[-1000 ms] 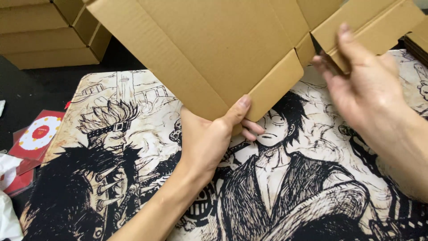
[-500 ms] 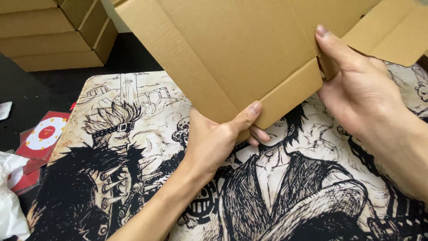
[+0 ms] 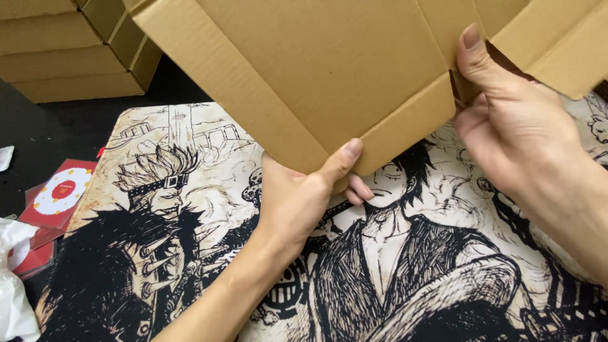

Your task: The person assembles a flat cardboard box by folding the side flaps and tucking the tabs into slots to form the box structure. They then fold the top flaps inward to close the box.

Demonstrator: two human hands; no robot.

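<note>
The folded box blank [image 3: 329,69] is plain brown corrugated cardboard, matt and slightly fibrous, with pressed crease lines and raw cut edges that show the fluting. The stack of flat boxes [image 3: 69,50] at the upper left is the same dull brown cardboard. The printed mat [image 3: 209,158] looks like soft cloth with a smooth, matt face, cream ground and dense black ink drawing; whether it is woven fabric or rubber-backed cannot be told from here. The red cards [image 3: 60,196] seem to sit in clear, glossy plastic sleeves. The white wrapping [image 3: 16,285] is thin, crinkled plastic film. The desk [image 3: 38,133] is dark and matt.
</note>
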